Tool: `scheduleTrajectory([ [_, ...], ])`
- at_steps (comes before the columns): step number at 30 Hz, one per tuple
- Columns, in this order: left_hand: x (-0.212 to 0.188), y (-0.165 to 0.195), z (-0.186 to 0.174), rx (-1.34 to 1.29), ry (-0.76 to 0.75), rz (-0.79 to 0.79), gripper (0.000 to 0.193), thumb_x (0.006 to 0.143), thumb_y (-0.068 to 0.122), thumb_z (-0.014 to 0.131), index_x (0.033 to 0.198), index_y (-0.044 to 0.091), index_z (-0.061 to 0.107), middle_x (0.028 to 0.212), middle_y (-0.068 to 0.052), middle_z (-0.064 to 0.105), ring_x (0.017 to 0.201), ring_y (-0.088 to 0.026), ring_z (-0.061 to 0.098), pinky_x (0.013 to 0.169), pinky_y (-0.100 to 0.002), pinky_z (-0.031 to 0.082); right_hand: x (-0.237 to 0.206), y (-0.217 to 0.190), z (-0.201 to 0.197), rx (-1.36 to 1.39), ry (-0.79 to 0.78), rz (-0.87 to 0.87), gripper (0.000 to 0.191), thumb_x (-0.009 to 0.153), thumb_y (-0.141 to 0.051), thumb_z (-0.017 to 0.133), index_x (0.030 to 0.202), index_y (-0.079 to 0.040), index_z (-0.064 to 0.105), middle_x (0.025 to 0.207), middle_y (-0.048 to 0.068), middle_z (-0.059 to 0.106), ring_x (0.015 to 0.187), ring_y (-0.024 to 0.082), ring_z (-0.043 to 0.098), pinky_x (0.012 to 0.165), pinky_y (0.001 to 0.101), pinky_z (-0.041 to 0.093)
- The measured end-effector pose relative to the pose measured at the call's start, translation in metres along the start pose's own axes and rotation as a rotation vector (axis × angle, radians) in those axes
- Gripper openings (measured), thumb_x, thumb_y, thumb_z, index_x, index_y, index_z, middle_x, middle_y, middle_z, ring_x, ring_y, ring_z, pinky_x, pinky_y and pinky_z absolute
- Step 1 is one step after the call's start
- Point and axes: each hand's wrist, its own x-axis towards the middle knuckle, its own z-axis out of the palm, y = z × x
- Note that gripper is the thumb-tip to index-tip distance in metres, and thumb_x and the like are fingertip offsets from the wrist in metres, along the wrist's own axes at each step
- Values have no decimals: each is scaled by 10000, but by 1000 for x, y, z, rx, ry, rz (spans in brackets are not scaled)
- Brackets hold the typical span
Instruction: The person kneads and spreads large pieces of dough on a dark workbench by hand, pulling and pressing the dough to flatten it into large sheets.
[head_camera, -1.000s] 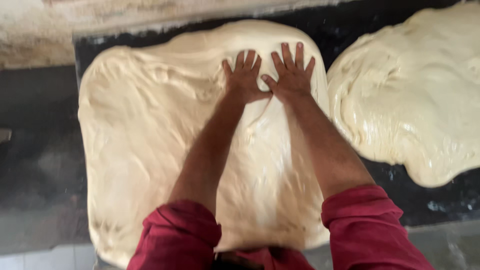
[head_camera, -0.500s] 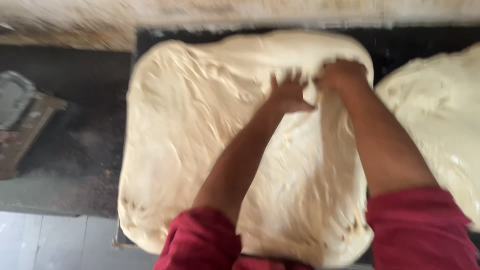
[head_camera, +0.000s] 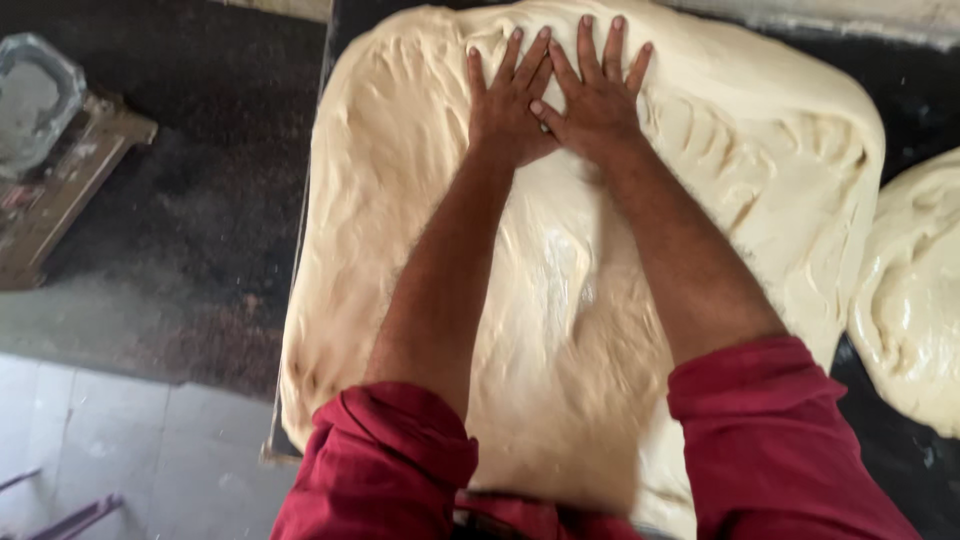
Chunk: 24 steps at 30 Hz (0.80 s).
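Dough slab (head_camera: 420, 230), large, pale and roughly rectangular, is shown spread over a dark desk (head_camera: 910, 90), which it covers from near the far edge to the near edge. Two hands are pressed flat on its far portion. The left hand (head_camera: 508, 105) and the right hand (head_camera: 597, 95) are laid side by side, touching at the thumbs, with fingers extended and slightly spread; nothing is enclosed in either grip, and only the palms and fingers are in contact with the surface. Finger furrows are visible in the dough to the left and right of the hands. Two forearms are seen extending back to two rolled red sleeves (head_camera: 385, 470). A second dough mass (head_camera: 915, 300), one in number, is seen at the right edge of the desk, just beside the first. On the dark floor (head_camera: 180, 200) to the left, one wooden stand (head_camera: 60, 195) carrying one grey metal tray (head_camera: 35, 100) is shown. Pale floor tiles (head_camera: 120, 450) are seen at lower left.
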Motion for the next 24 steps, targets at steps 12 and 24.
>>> scheduleTrajectory([
  [12,18,-36,-6,-86,-51,10,1096,797,741,586,1669,205,196,1723,26,151,1585,-236,81,1194,-708,-57,30,-26,-4,10,-97,172,695,1064,-617,350,1674,-295,260,1742,98,166,1585,425,57,1223,746,-34],
  [24,-68,-188,27,-109,128,-157,951,888,816,495,1655,293,288,1757,8,100,1625,-267,-1,1224,-719,-98,51,-118,23,-161,50,-332,830,953,-615,517,1640,-206,295,1729,169,125,1572,415,69,1172,692,-9],
])
